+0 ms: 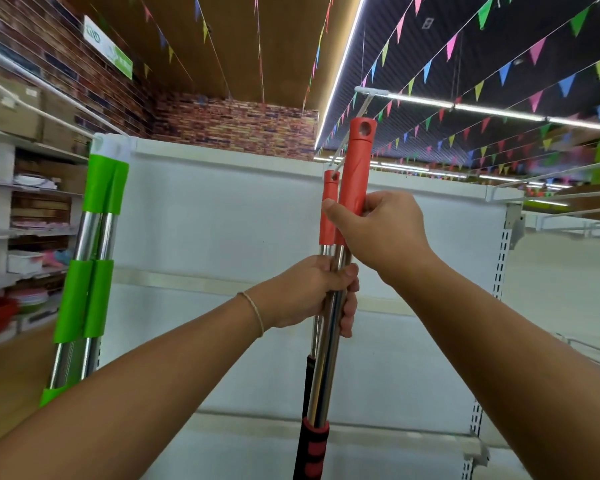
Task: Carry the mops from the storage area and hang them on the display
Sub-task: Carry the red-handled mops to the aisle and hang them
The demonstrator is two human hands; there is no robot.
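left hand (321, 289): fingers wrapped round the steel shafts of the red mops (355, 174), gripping both together below the red grips
right hand (374, 230): curled round the taller red grip, thumb laid across its front and touching the shorter one; holds it just above the left hand
red mops: two poles held upright in front of the white panel (222, 237), side by side and touching; one cap stands well above the other; each cap has a hang hole near its top
long axis: near vertical, tops leaning slightly right, lower ends running down out of frame
hook (336, 157): a thin white arm sticks out from the panel's top edge, just left of the tall cap and behind it; the tall cap's hole sits above the hook's near part, the short cap's hole close to its level
key relation: hook lies up and behind the fingers; judged, the right hand is nearer and better placed to steer a hole onto it while the left bears the weight
green mops (94, 254): two already hanging at the panel's left corner
hidden: mop heads cut off below; hook tip blocked by the red grips, so whether either hole is threaded cannot be told; background at far right blurred
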